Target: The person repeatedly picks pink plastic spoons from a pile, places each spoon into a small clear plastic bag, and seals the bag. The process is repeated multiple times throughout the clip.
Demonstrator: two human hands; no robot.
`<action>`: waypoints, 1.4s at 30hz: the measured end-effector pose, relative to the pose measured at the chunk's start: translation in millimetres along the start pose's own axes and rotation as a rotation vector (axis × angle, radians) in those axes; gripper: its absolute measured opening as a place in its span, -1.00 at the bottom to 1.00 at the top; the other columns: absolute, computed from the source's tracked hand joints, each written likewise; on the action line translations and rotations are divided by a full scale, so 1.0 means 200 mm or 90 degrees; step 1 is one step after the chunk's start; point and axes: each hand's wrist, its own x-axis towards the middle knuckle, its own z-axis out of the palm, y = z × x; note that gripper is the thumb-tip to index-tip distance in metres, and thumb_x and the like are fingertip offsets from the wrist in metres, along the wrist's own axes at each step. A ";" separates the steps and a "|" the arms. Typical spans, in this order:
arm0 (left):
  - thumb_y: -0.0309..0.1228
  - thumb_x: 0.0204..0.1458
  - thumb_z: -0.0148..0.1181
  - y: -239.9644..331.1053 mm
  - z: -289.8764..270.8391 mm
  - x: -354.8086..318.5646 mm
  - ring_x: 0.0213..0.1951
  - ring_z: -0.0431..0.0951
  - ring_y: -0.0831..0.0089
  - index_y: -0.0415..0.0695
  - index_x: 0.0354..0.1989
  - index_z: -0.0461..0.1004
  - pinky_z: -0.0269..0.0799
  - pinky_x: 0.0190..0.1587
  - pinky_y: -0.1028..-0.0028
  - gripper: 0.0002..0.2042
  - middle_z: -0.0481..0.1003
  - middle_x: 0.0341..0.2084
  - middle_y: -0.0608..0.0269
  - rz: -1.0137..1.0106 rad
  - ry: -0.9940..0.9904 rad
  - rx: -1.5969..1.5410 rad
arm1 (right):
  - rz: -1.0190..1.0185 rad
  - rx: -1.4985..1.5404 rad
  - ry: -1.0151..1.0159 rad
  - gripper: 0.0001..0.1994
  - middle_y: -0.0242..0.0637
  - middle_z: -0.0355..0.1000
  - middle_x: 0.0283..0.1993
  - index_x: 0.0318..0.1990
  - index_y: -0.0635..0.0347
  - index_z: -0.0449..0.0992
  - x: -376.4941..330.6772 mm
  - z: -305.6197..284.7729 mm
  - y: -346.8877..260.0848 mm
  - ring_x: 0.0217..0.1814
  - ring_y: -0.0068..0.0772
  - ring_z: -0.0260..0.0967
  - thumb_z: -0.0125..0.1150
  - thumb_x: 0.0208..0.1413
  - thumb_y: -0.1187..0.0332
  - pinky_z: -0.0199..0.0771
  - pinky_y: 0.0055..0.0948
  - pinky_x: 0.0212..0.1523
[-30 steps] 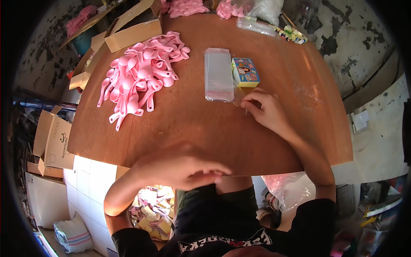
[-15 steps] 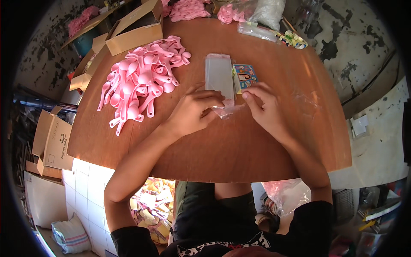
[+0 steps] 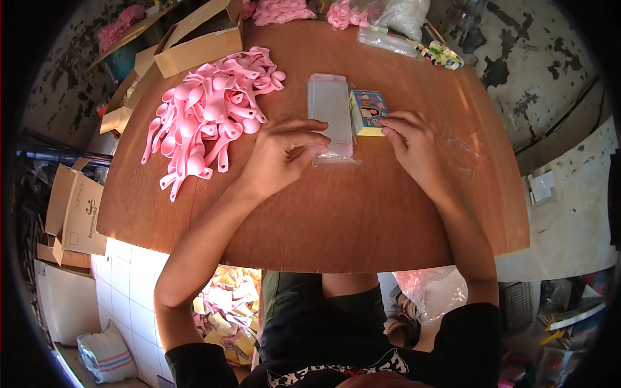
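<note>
A stack of clear plastic sleeves (image 3: 330,107) lies on the table in front of me. Against its right side is a small block-shaped pack (image 3: 368,111) with a blue printed top and yellow side; I cannot tell whether it is a box or stacked cards. My left hand (image 3: 288,152) is at the sleeves' lower left edge, index finger stretched out and thumb apart. Loose clear film shows at the stack's near end. My right hand (image 3: 414,139) has thumb and forefinger closed at the pack's right edge. Pink plastic spoons (image 3: 213,107) lie heaped at the left.
Behind the spoons stands an open cardboard box (image 3: 200,52). Bundled pink items (image 3: 283,11), a white plastic sack (image 3: 402,18) and a flat clear packet (image 3: 387,41) line the far edge. Clear film scraps (image 3: 462,143) lie at right. Below the table is a container of printed cards (image 3: 226,301).
My hands have moved apart from the clear film between them. The left shifted left, and the right moved up and right to the pack's edge. The whole view shifted slightly.
</note>
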 end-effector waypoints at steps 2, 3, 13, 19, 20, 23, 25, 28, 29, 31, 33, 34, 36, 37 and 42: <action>-0.60 0.02 0.28 0.03 -0.02 0.00 -0.20 0.62 0.41 -0.18 -0.25 0.63 0.52 -0.11 0.46 -0.87 0.61 -0.24 0.13 -0.011 -0.014 0.005 | 0.031 0.009 0.045 -0.87 -0.28 0.54 -0.22 -0.22 0.16 0.63 0.00 -0.01 -0.02 -0.14 -0.17 0.43 0.28 0.08 0.42 0.37 -0.26 -0.03; -0.59 0.04 0.26 0.06 -0.03 0.00 -0.20 0.62 0.43 -0.19 -0.22 0.62 0.51 -0.13 0.48 -0.86 0.62 -0.27 0.16 -0.104 -0.025 -0.068 | 0.031 0.009 0.045 -0.87 -0.28 0.54 -0.22 -0.22 0.16 0.63 0.01 -0.03 -0.04 -0.14 -0.17 0.43 0.28 0.08 0.42 0.37 -0.26 -0.03; -0.36 0.14 0.24 0.13 -0.06 0.03 -0.32 0.59 0.51 -0.29 -0.09 0.57 0.48 -0.24 0.53 -0.74 0.60 -0.35 0.22 -0.509 -0.023 -0.583 | 0.257 0.581 0.332 -0.80 -0.36 0.52 -0.26 -0.11 0.34 0.54 0.01 -0.16 -0.22 -0.26 -0.61 0.42 0.15 0.28 0.36 0.41 -0.61 -0.20; -0.38 0.13 0.26 0.14 -0.04 -0.01 -0.36 0.55 0.56 -0.30 -0.14 0.58 0.50 -0.25 0.51 -0.76 0.59 -0.41 0.25 -0.504 -0.194 -0.552 | 0.306 0.522 0.229 -0.76 -0.34 0.53 -0.29 -0.08 0.35 0.55 0.00 -0.13 -0.30 -0.33 -0.61 0.43 0.17 0.27 0.33 0.43 -0.61 -0.26; -0.39 0.13 0.27 0.13 -0.02 -0.02 -0.36 0.55 0.57 -0.30 -0.16 0.58 0.50 -0.25 0.52 -0.78 0.59 -0.41 0.25 -0.473 -0.197 -0.560 | 0.310 0.520 0.220 -0.76 -0.35 0.54 -0.29 -0.08 0.35 0.55 -0.01 -0.12 -0.30 -0.34 -0.62 0.43 0.17 0.27 0.33 0.42 -0.62 -0.27; -0.39 0.14 0.27 0.12 -0.01 -0.03 -0.36 0.54 0.60 -0.28 -0.14 0.59 0.50 -0.27 0.55 -0.78 0.60 -0.38 0.25 -0.466 -0.200 -0.557 | 0.319 0.503 0.177 -0.77 -0.35 0.55 -0.28 -0.09 0.36 0.55 -0.01 -0.11 -0.30 -0.33 -0.63 0.43 0.20 0.25 0.34 0.42 -0.63 -0.27; -0.39 0.13 0.27 0.13 -0.02 -0.02 -0.35 0.54 0.62 -0.28 -0.13 0.59 0.49 -0.28 0.56 -0.78 0.61 -0.36 0.26 -0.455 -0.197 -0.536 | 0.323 0.485 0.145 -0.78 -0.35 0.55 -0.28 -0.11 0.36 0.56 -0.02 -0.11 -0.29 -0.33 -0.63 0.43 0.21 0.24 0.35 0.42 -0.63 -0.28; -0.44 0.13 0.26 0.15 -0.03 -0.01 -0.32 0.57 0.57 -0.33 -0.15 0.59 0.54 -0.26 0.53 -0.79 0.60 -0.34 0.21 -0.502 -0.203 -0.493 | 0.224 0.430 0.083 -0.80 -0.31 0.56 -0.28 -0.15 0.37 0.57 -0.04 -0.08 -0.25 -0.32 -0.63 0.43 0.24 0.21 0.38 0.42 -0.62 -0.27; -0.41 0.13 0.27 0.13 -0.01 -0.03 -0.34 0.55 0.61 -0.31 -0.14 0.59 0.51 -0.27 0.55 -0.78 0.61 -0.35 0.25 -0.469 -0.189 -0.480 | 0.220 0.434 0.065 -0.82 -0.31 0.56 -0.28 -0.16 0.36 0.58 -0.03 -0.09 -0.26 -0.32 -0.62 0.43 0.24 0.20 0.39 0.42 -0.61 -0.27; -0.38 0.13 0.28 0.12 -0.02 -0.03 -0.36 0.54 0.65 -0.28 -0.12 0.59 0.48 -0.28 0.58 -0.76 0.61 -0.36 0.29 -0.438 -0.174 -0.467 | 0.216 0.437 0.045 -0.83 -0.30 0.57 -0.29 -0.18 0.36 0.58 -0.02 -0.10 -0.29 -0.31 -0.62 0.43 0.25 0.19 0.41 0.43 -0.60 -0.26; -0.41 0.12 0.28 0.13 -0.04 -0.02 -0.36 0.52 0.66 -0.32 -0.11 0.59 0.46 -0.27 0.55 -0.75 0.60 -0.41 0.29 -0.472 -0.248 -0.429 | 0.197 0.425 0.039 -0.84 -0.30 0.57 -0.30 -0.17 0.35 0.58 -0.02 -0.10 -0.32 -0.31 -0.62 0.44 0.24 0.19 0.42 0.43 -0.59 -0.24; -0.41 0.12 0.28 0.15 -0.04 -0.01 -0.36 0.52 0.66 -0.32 -0.11 0.59 0.46 -0.27 0.55 -0.75 0.60 -0.41 0.29 -0.471 -0.248 -0.429 | 0.197 0.425 0.039 -0.84 -0.30 0.57 -0.30 -0.17 0.35 0.58 -0.02 -0.10 -0.33 -0.31 -0.62 0.44 0.24 0.19 0.42 0.43 -0.59 -0.24; -0.39 0.12 0.28 0.18 -0.04 0.01 -0.37 0.49 0.69 -0.33 -0.11 0.58 0.45 -0.28 0.56 -0.74 0.60 -0.41 0.29 -0.505 -0.240 -0.495 | 0.208 0.472 0.030 -0.84 -0.30 0.57 -0.32 -0.15 0.32 0.59 -0.03 -0.10 -0.35 -0.33 -0.58 0.46 0.26 0.17 0.43 0.45 -0.57 -0.23; -0.39 0.12 0.28 0.18 -0.04 0.00 -0.37 0.49 0.69 -0.33 -0.11 0.58 0.45 -0.28 0.56 -0.74 0.60 -0.41 0.29 -0.506 -0.238 -0.494 | 0.206 0.474 0.028 -0.84 -0.30 0.57 -0.32 -0.15 0.32 0.59 -0.03 -0.10 -0.35 -0.33 -0.58 0.46 0.26 0.17 0.43 0.45 -0.57 -0.23; -0.37 0.15 0.27 0.17 -0.03 -0.03 -0.24 0.52 0.70 -0.30 -0.01 0.55 0.48 -0.18 0.61 -0.69 0.61 -0.27 0.25 -0.402 -0.189 -0.420 | 0.045 0.436 -0.086 -0.82 -0.20 0.50 -0.12 -0.12 0.29 0.59 -0.02 -0.10 -0.40 -0.12 -0.42 0.47 0.25 0.17 0.43 0.49 -0.46 -0.15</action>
